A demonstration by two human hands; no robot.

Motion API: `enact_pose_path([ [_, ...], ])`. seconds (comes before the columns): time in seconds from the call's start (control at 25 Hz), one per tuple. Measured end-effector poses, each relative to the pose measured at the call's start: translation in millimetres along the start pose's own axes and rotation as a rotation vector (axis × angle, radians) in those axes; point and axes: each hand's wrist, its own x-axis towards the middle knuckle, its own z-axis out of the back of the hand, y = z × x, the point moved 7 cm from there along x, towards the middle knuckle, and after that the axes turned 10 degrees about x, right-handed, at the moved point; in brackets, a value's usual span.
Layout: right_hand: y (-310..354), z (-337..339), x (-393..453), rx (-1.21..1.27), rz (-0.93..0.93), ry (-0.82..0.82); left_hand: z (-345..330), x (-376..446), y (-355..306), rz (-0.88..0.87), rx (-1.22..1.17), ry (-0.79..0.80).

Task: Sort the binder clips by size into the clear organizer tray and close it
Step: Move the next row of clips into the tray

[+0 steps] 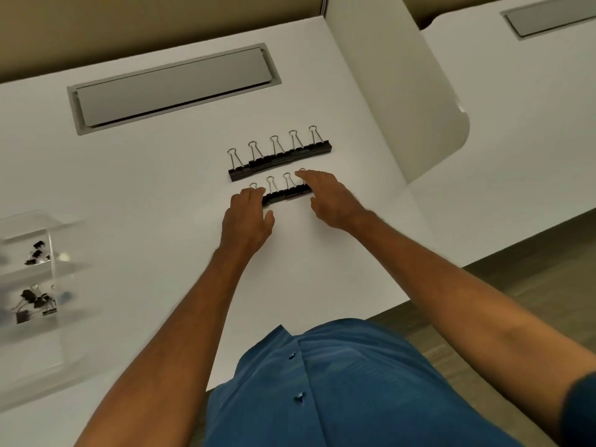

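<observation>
tray [48, 350]: lying open, already holding some clips
rows [280, 154]: two waiting unsorted
left hand [248, 217], right hand [329, 201]: fingers curling onto near row's ends

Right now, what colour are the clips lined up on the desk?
Black bodies with silver wire handles, on the binder clips, seen from the head camera.

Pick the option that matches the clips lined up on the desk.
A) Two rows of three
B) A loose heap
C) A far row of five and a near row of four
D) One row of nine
C: the far row shows five wire handles, the near row four, with the left hand and right hand at its ends.
</observation>
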Motion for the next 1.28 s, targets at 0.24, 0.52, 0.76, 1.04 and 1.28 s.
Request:
enact_pose_path([
  [0.24, -16.4, 3.5, 14.6, -0.119, 0.082, -0.065, -7.2, 19.3, -4.9, -0.017, 0.109, 0.015],
  [0.52, -20.1, 11.3, 22.0, -0.039, 0.086, -0.048, -19.3, 29.2, 0.8, -0.063, 0.163, 0.0],
  [0.76, 14.2, 16.6, 26.6, 0.14, 0.208, -0.104, -17.5, 34.0, 6.8, 0.003, 0.016, 0.002],
  [1.04, 12.5, -13.3, 28.0, -0.015, 0.234, -0.068, 0.3, 25.6, -16.4, -0.002, -0.095, -0.098],
  [1.28, 0.9, -16.0, 25.1, -0.072, 0.236, -0.075, -18.4, 39.0, -28.1, -0.09, 0.06, -0.039],
])
